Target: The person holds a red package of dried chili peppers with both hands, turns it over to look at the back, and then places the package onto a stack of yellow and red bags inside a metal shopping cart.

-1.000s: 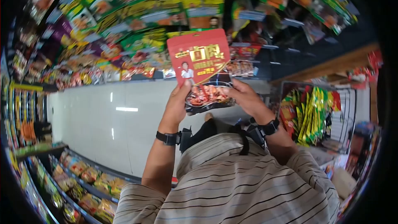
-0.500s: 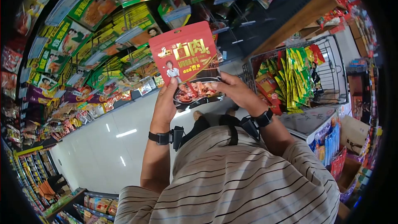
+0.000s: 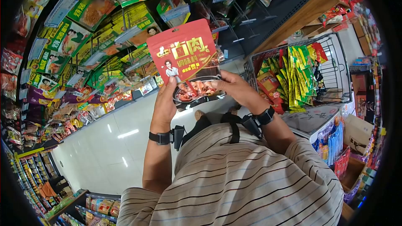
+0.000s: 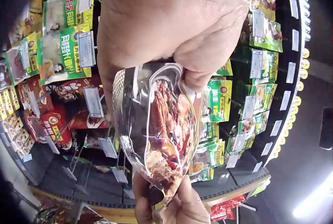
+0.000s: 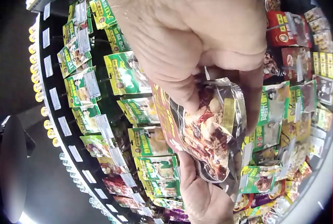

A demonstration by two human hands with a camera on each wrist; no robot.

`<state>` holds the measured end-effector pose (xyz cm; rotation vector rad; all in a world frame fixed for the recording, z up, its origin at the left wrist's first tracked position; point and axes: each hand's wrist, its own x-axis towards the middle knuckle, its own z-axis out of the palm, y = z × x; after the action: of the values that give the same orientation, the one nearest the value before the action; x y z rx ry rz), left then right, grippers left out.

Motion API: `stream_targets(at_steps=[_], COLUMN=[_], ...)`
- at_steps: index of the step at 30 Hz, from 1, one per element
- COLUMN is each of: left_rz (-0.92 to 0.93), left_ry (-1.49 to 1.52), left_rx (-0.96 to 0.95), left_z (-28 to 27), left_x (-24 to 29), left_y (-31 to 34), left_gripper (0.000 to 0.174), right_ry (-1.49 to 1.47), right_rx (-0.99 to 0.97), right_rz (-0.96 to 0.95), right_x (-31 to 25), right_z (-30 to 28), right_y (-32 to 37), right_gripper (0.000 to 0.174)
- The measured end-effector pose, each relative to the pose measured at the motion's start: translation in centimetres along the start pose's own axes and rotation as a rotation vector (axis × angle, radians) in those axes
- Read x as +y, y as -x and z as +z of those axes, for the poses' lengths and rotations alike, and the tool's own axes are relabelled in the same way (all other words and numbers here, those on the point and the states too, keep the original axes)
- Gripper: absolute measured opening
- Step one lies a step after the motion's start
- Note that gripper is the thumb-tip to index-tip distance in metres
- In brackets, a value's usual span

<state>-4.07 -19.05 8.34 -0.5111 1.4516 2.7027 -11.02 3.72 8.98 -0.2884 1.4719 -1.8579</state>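
The red pouch (image 3: pixel 186 54) reads 卤肉 in big characters with 调味料 beneath, above a panel showing reddish meat; it is held upright between both hands, the left hand (image 3: pixel 164 100) pinching its lower left edge and the right hand (image 3: pixel 235 88) pinching its lower right. Beyond its top edge green packets (image 3: pixel 79 33) hang on pegs; right of the right hand stands a wire basket (image 3: pixel 340 69) of yellow-green sachets (image 3: pixel 299 73); below the left hand lies open pale floor (image 3: pixel 121 134).

The pouch (image 3: pixel 184 54) pinched in my left hand (image 3: pixel 164 102) and right hand (image 3: pixel 234 88) is glossy plastic film with a clear, crinkled window. My shirt (image 3: pixel 234 175) is matt striped cloth. The basket (image 3: pixel 340 73) is metal wire, and the floor (image 3: pixel 117 138) is smooth, shiny tile.
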Motion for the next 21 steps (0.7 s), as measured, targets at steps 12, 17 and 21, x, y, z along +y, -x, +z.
stream_targets(at_steps=[12,17,21], left_rz=[-0.038,-0.059,-0.087], left_ry=[0.033,0.036,0.019], left_rx=[0.007,0.004,-0.009], left_z=[-2.3,-2.4,-2.7], left_x=[-1.3,-1.7,-1.8], left_y=[0.4,0.6,0.5], left_gripper=[0.047,0.049,0.05], right_ry=[0.028,0.055,0.047], right_rx=[0.038,0.054,0.057], right_rz=[0.042,0.06,0.052], right_x=[1.7,1.9,2.4], right_z=[1.2,1.4,1.4], right_y=[0.3,0.8,1.0], right_gripper=[0.039,0.038,0.038])
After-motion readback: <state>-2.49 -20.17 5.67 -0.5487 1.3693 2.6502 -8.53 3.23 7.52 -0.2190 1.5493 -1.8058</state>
